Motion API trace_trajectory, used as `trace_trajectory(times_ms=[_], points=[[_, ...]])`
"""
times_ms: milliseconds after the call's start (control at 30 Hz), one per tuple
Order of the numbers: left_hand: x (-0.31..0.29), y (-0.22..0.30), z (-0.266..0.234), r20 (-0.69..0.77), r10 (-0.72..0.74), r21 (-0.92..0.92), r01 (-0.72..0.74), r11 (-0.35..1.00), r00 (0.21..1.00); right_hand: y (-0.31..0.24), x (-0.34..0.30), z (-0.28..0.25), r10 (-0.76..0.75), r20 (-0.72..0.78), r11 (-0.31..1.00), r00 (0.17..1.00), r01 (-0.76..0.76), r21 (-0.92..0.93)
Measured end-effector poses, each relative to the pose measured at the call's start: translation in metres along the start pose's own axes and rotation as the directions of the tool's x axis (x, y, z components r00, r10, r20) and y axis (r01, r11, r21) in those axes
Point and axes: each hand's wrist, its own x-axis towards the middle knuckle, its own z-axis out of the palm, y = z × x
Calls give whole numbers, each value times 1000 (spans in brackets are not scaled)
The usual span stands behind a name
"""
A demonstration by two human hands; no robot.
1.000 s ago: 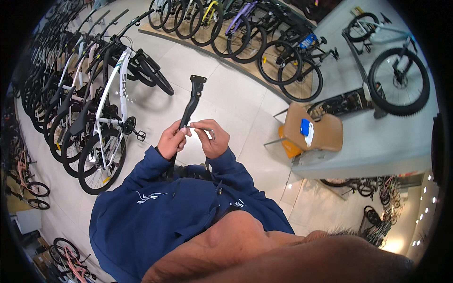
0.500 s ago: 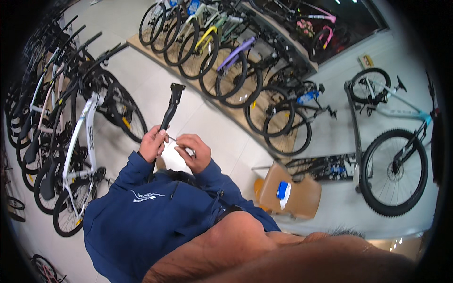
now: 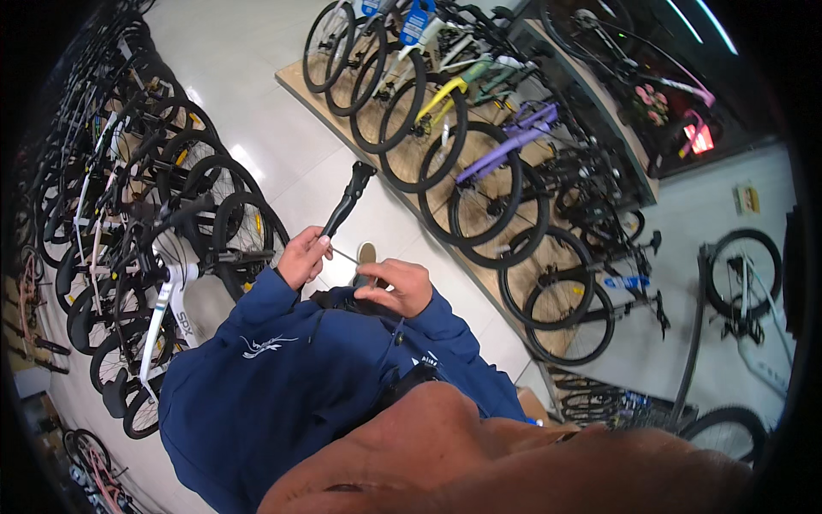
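Head cam: black kickstand-like bar point(image 3: 347, 206) sits in L hand point(image 3: 304, 257), fingers clamped round its lower end; rest of bar sticks out past fingertips, slanting up & R to a wider bracket end. Thin metal rod point(image 3: 345, 255) runs b/w the hands, one end at L fingertips, other by R index.

L hand: wrist approx. straight, thumb on top, forearm angled in from lower L. R hand point(image 3: 399, 287): palm inward, fingers bent, thumb & index a bit apart, forearm from lower R; can't tell if they grip the rod.

Bar's bottom end hidden by L hand/jacket point(image 3: 274, 343). Rod's R tip hard to make out. Shoe point(image 3: 366, 254) partly hidden behind R hand. Bikes at far L cut off by dark rim.
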Motion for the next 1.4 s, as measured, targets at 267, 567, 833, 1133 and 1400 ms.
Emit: trace_trajectory(times_ms=[267,567,833,1133,1400], points=[[195,78,-44,-367,260,-2,-281,960,893,161,211,-49,299,180,733,937,-346,585],[330,144,-181,-588,267,-125,-412,903,763,287,442,14,-97,662,-338,744,-650,681],[468,261,-379,-515,237,-180,-374,910,824,331,703,77,-59,369,464,927,-302,833],[624,329,-543,-624,301,62,-338,939,721,446,909,132,350,247,639,904,-423,642],[822,448,-675,-479,265,-5,-304,953,837,578,1122,129,-108,553,-188,826,-563,805]])
